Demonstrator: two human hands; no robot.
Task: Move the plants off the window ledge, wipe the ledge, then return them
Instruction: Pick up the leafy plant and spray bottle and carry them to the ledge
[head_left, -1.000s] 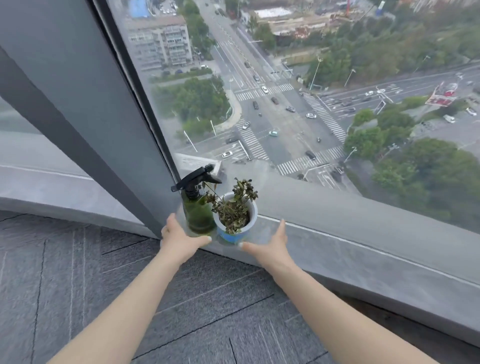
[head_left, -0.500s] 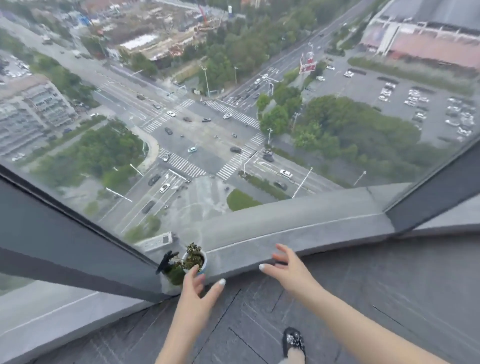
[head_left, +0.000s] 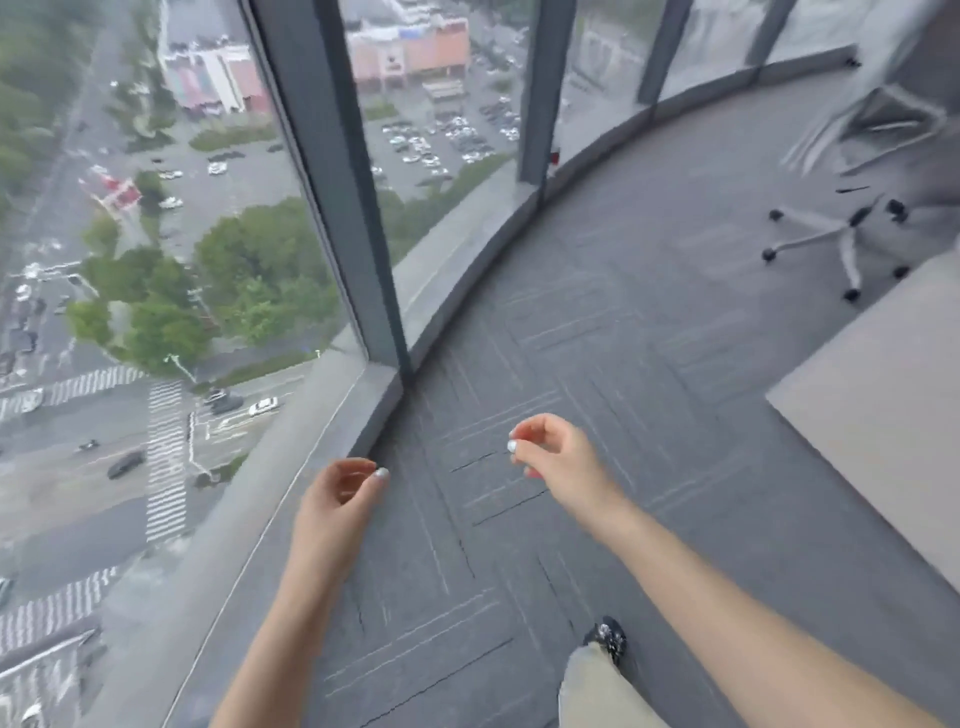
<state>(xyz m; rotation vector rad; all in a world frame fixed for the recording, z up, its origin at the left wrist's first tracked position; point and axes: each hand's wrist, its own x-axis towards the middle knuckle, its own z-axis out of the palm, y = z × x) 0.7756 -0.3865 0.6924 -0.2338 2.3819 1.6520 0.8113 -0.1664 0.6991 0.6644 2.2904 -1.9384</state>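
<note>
A view from a head-worn camera, looking down along a curved wall of floor-to-ceiling glass high above a city street. Two bare forearms reach forward over grey carpet tiles (head_left: 597, 322). The left hand (head_left: 340, 496) hangs just beside the low grey stone window ledge (head_left: 291, 462), fingers loosely curled, holding nothing. The right hand (head_left: 553, 449) is out over the carpet, well apart from the ledge, fingers also loosely curled toward the thumb and empty.

No plants appear anywhere in this view; the stretch of ledge that shows, running between dark grey window mullions (head_left: 332, 171), carries nothing. No cloth for wiping can be seen either. Where the plants are now cannot be told from here.

By judgement, a small potted plant would be light but fragile: the pot rigid and possibly smooth, the stems easily bent. It would be best taken around the pot's wall with both hands, or one hand beneath, and kept upright so soil does not spill.

At the right, a pale flat counter (head_left: 872, 415) is cut off by the frame edge, and the white wheeled base of an office chair (head_left: 836, 239) shows beyond it. A dark sparkly shoe (head_left: 608, 636) and a beige trouser leg sit at the bottom. The whole picture is smeared by motion, so far details are hard to make out.
</note>
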